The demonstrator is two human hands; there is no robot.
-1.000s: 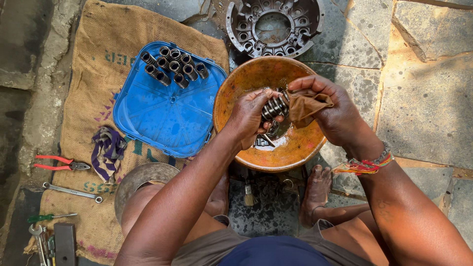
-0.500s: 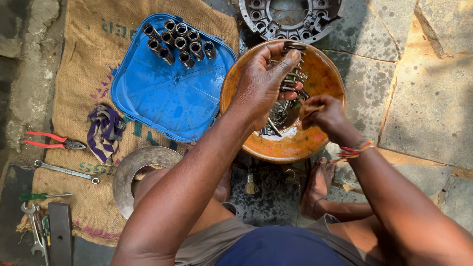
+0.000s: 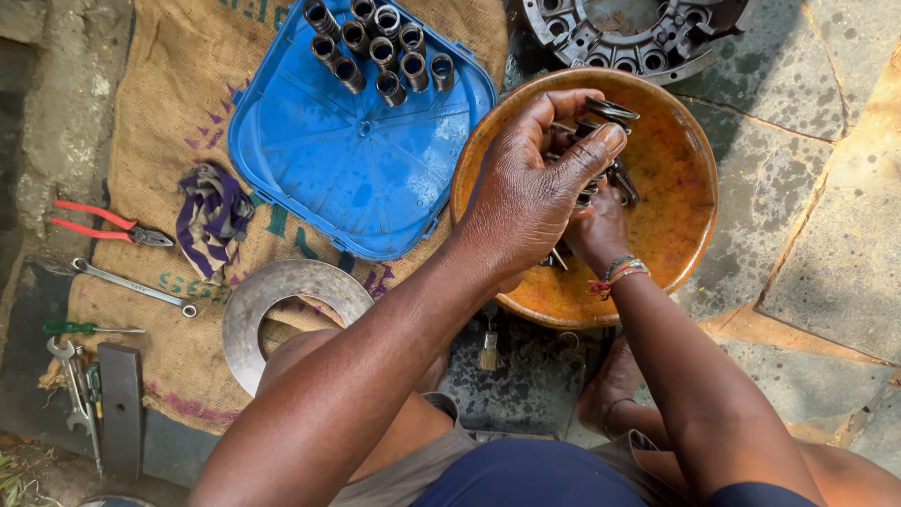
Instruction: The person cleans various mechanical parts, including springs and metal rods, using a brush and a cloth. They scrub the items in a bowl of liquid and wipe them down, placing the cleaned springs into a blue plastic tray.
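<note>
Both hands meet over the orange bowl (image 3: 676, 225), the left hand (image 3: 526, 202) clenched on top around a bunch of dark metal springs (image 3: 605, 117) whose long axis runs up-right, while the right hand (image 3: 596, 230) (mostly hidden underneath) grips them from below.

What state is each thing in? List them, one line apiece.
Left hand: closed around a bunch of metal rings, over the bowl.
Right hand: under the left hand, mostly hidden; grip unclear.
Orange bowl: upright on the ground.
Blue lid: lying flat on the sack.
Coil springs: standing upright, grouped on the lid.
Red pliers: lying slightly open.
Cloth: crumpled.
</note>
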